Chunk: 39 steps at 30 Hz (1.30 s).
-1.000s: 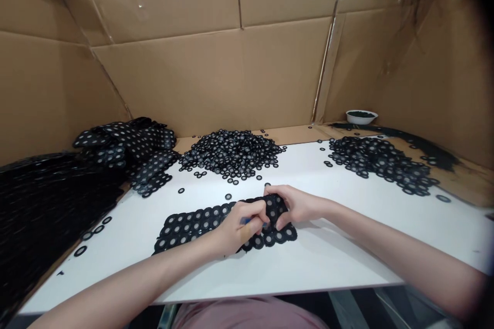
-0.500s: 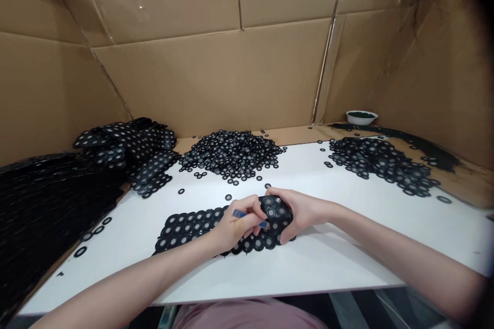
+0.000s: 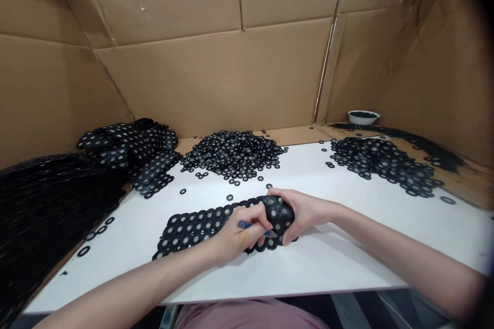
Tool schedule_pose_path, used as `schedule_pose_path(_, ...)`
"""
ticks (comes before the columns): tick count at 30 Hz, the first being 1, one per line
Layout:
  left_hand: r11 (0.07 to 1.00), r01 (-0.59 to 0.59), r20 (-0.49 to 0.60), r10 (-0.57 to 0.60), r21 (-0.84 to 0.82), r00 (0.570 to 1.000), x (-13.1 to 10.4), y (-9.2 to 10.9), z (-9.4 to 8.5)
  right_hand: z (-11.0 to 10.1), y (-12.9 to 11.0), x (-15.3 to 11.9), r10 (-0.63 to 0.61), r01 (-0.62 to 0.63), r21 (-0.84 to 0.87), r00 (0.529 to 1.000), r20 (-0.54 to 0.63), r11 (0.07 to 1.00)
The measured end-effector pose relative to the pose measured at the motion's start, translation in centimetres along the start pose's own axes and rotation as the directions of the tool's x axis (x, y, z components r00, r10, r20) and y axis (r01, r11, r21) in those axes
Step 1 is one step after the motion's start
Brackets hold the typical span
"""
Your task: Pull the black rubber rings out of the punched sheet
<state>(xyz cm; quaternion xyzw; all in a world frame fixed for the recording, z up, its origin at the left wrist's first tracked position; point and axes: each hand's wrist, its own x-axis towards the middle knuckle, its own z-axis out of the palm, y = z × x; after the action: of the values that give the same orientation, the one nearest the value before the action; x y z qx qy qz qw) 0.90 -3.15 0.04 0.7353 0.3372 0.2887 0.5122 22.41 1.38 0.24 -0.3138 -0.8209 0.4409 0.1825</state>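
Observation:
A black rubber sheet [image 3: 198, 225] of joined rings, moulded in rows, lies across the white table in front of me. My left hand [image 3: 241, 234] is closed round a slim blue tool [image 3: 244, 224], its tip down at the sheet's right part. I cannot tell what kind of tool it is. At the sheet's right end my right hand [image 3: 303, 213] grips the curled-up edge between thumb and fingers. Two loose rubber rings [image 3: 230, 198] lie just beyond the sheet.
Behind the sheet rises a heap of black rings [image 3: 235, 154]. Another ring pile [image 3: 382, 162] spreads at the right. More dotted sheets [image 3: 131, 144] are heaped at the left beside dark strips [image 3: 50, 216]. A white bowl [image 3: 363, 117] stands by the cardboard wall [image 3: 208, 77].
My left hand has shifted slightly right along the sheet with the blue tool, uncovering more rings on its left. My right hand keeps its grip at the curled end.

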Motion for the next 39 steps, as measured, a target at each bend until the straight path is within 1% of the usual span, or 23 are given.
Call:
schedule_pose_path(3, 0.993, -0.072, 0.038, 0.068, 0.090, 0.997, 0.0, 0.1, -0.2, 0.0, 0.1, 0.0, 0.000, 0.000, -0.031, 1.000, -0.006, 1.000)
schedule_pose_path(9, 0.997, -0.046, 0.161, 0.035, 0.068, 0.986, 0.1, 0.4, -0.2, -0.1, -0.4, 0.3, -0.024, 0.026, -0.034, 0.999, 0.046, 0.999)
schedule_pose_path(11, 0.998, -0.037, 0.182, 0.027, 0.053, 0.983, 0.1, 0.3, -0.1, -0.2, -0.6, 0.3, -0.030, 0.032, -0.040, 0.998, 0.046, 0.999)
schedule_pose_path(13, 1.000, 0.011, 0.137, -0.007, -0.029, 0.990, 0.3, 0.1, -0.2, -0.5, -0.7, 0.2, -0.011, 0.014, -0.051, 0.998, 0.056, 0.999)
schedule_pose_path(15, 0.987, 0.054, 0.051, -0.047, -0.152, 0.998, 0.6, -0.2, -0.6, -1.0, -0.7, -0.1, 0.023, -0.017, -0.074, 0.997, 0.068, 0.997)
schedule_pose_path(17, 0.971, 0.045, -0.039, -0.055, -0.234, 0.998, 1.2, -0.5, -1.4, -1.7, -0.6, -0.4, 0.051, -0.042, -0.108, 0.996, 0.079, 0.993)
schedule_pose_path(18, 0.970, 0.024, -0.077, -0.043, -0.240, 0.996, 1.5, -0.7, -1.8, -2.0, -0.6, -0.6, 0.061, -0.050, -0.122, 0.994, 0.087, 0.991)
schedule_pose_path(20, 0.979, -0.015, -0.130, -0.012, -0.204, 0.991, 2.1, -0.9, -2.5, -2.5, -0.4, -0.7, 0.070, -0.056, -0.133, 0.992, 0.105, 0.990)
schedule_pose_path(22, 0.990, -0.028, -0.152, 0.006, -0.142, 0.988, 2.6, -1.0, -3.0, -2.4, 0.0, -0.4, 0.053, -0.042, -0.134, 0.996, 0.078, 0.990)
schedule_pose_path(24, 0.996, -0.036, -0.156, 0.022, -0.087, 0.988, 2.9, -1.2, -3.1, -1.8, 0.4, 0.3, 0.012, -0.015, -0.144, 1.000, -0.019, 0.990)
schedule_pose_path(26, 0.997, -0.054, -0.152, 0.045, -0.055, 0.987, 3.1, -1.5, -3.1, -0.9, 0.9, 1.1, -0.018, -0.003, -0.172, 0.993, -0.119, 0.985)
schedule_pose_path(28, 0.997, -0.075, -0.137, 0.071, -0.026, 0.988, 3.2, -1.7, -3.0, -0.1, 1.3, 1.7, -0.022, -0.013, -0.206, 0.985, -0.169, 0.978)
schedule_pose_path(30, 0.997, -0.076, -0.112, 0.077, 0.019, 0.991, 3.1, -1.8, -2.9, 0.4, 1.6, 1.9, -0.023, -0.018, -0.215, 0.982, -0.190, 0.977)
schedule_pose_path(34, 0.994, -0.047, -0.080, 0.055, 0.103, 0.995, 3.0, -1.5, -2.8, 0.6, 1.8, 2.0, -0.024, -0.013, -0.168, 0.976, -0.215, 0.986)
schedule_pose_path(39, 0.964, -0.100, -0.052, 0.117, 0.246, 0.992, 3.0, -1.1, -2.7, 0.8, 1.6, 2.1, -0.009, -0.026, -0.147, 0.974, -0.228, 0.989)
